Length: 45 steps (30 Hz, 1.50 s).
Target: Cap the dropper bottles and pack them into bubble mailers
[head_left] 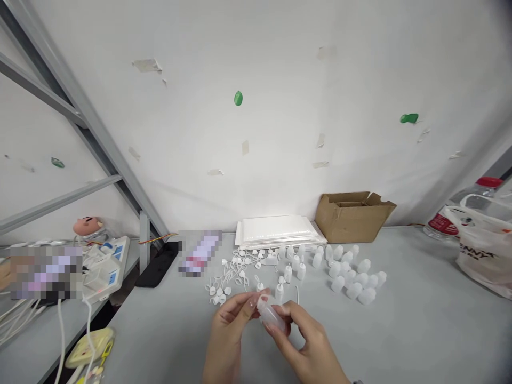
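Observation:
In front of me, a small translucent squeeze bottle (272, 318) is held tilted between both hands. My right hand (302, 336) is closed round its body. My left hand (234, 325) pinches at the bottle's neck, where a thin white cap strap (264, 296) curves out; the cap itself is mostly hidden by the fingers. Just beyond the hands, several capped bottles (301, 271) stand upright. White caps with looped straps (219, 292) lie heaped to the left of them. More translucent bottles (354, 290) without visible caps lie grouped to the right.
A stack of white padded envelopes (276, 230) and an open cardboard box (354, 218) stand against the wall. A black phone (158, 265) lies left. To the right are a plastic bag (486, 256) and a large bottle (440, 223). Cables (61, 336) hang at a neighbouring table.

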Each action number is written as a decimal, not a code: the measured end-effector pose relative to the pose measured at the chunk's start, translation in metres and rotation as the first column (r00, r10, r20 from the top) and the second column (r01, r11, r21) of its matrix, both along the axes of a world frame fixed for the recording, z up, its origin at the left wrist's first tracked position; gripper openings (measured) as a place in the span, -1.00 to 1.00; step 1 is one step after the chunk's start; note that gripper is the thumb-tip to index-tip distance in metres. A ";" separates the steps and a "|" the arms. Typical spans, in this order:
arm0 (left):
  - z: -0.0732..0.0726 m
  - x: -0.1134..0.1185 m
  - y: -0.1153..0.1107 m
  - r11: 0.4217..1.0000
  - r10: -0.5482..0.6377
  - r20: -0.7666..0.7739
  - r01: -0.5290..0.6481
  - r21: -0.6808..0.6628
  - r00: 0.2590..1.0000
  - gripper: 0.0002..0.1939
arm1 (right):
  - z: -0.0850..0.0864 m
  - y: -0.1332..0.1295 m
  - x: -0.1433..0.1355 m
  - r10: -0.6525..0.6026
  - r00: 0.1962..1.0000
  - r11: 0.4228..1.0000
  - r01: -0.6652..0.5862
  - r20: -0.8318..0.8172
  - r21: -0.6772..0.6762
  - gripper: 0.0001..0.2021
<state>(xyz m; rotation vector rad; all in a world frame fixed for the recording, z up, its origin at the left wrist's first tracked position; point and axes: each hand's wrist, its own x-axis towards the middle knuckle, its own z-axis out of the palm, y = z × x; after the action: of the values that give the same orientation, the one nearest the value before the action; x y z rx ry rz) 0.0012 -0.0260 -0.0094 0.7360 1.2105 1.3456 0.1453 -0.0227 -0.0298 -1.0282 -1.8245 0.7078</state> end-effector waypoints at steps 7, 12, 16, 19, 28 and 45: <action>0.008 0.009 0.000 0.999 -0.007 0.144 0.013 -0.042 0.990 -0.73 | -0.002 -0.002 -0.003 -0.016 0.999 0.990 0.022 -0.050 0.138 -0.89; 0.007 0.013 -0.001 0.995 -0.088 0.202 0.095 -0.027 0.976 -0.74 | -0.005 -0.005 -0.005 -0.037 0.998 0.972 0.047 -0.050 0.229 -0.84; 0.004 0.017 -0.005 0.995 -0.094 0.182 0.100 -0.027 0.979 -0.72 | -0.009 -0.013 -0.009 -0.078 0.984 0.976 0.109 -0.163 0.191 -0.88; 0.006 0.017 -0.008 0.991 -0.133 0.147 0.135 -0.002 0.980 -0.68 | -0.008 -0.017 -0.010 -0.105 0.951 0.991 0.124 -0.291 0.049 -0.91; 0.007 0.001 -0.009 0.992 -0.101 -0.048 0.104 0.077 0.994 -0.70 | 0.002 -0.006 -0.014 -0.004 0.775 0.827 -0.353 -0.632 -0.438 -0.67; 0.008 0.008 -0.004 0.975 -0.219 0.205 0.210 0.067 0.954 -0.70 | 0.005 0.006 -0.012 -0.087 0.531 0.457 -0.731 -0.843 -0.507 -0.66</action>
<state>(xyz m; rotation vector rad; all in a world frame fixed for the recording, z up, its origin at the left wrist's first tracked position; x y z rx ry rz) 0.0095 -0.0299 -0.0011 0.7150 0.9075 1.2385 0.1332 -0.0171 -0.0247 -0.5931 -0.7734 2.1282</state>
